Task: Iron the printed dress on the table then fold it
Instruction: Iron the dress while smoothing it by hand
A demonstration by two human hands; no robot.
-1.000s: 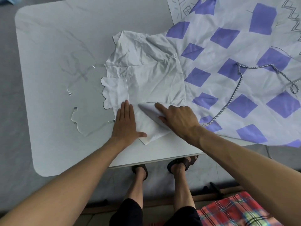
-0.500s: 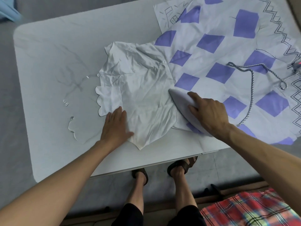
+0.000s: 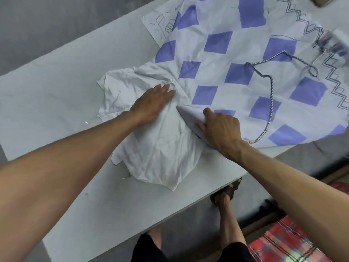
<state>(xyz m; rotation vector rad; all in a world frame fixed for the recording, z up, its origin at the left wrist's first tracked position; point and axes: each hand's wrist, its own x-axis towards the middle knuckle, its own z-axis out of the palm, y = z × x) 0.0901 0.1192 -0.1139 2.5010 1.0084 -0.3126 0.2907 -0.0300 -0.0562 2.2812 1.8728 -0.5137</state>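
Note:
The printed dress (image 3: 236, 53), white with purple squares and black zigzag lines, lies spread over the right half of the table. Its plain white upper part (image 3: 160, 148) is crumpled near the front edge. My left hand (image 3: 153, 103) presses flat on this white part with straight fingers. My right hand (image 3: 221, 129) grips the pale iron (image 3: 188, 118), whose pointed tip rests where the white cloth meets the print. The iron's braided cord (image 3: 271, 95) loops across the dress to the right.
The white table (image 3: 56, 110) has bare surface to the left and front. A blurred device with a red light (image 3: 332, 42) sits at the far right on the dress. Below the table are my sandalled foot (image 3: 224, 193) and a red plaid cloth (image 3: 283, 241).
My left hand has slid from the near hem farther up onto the crumpled white part. My right hand moved the iron to the right, toward the printed area. The view has tilted.

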